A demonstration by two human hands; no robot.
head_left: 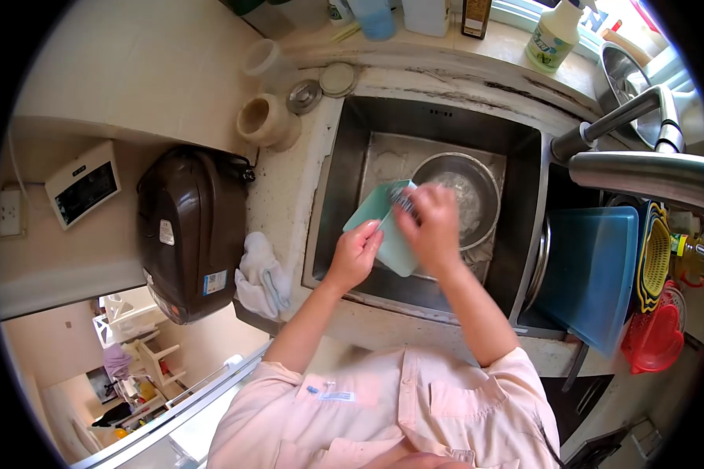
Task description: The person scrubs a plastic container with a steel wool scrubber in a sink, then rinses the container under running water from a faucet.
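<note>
My left hand (357,252) is closed on the edge of a pale green plastic piece (399,248), which looks like a shallow tray or box, tilted over the sink (338,184). Against its upper edge, my right hand (434,223) is curled around a grey-and-white scrubber (403,197), slightly blurred by motion; its exact kind is hard to tell. Below and beside the right hand, a round metal basin (489,191) with water in it stands on the sink floor.
At the right are a faucet (641,160), a blue board (590,273), yellow colanders (655,250) and a red heart-shaped basket (655,340). On the left counter stand a brown appliance (188,227), a white cloth (262,277) and a beige jar (262,121). A spray bottle (554,39) sits on the back ledge.
</note>
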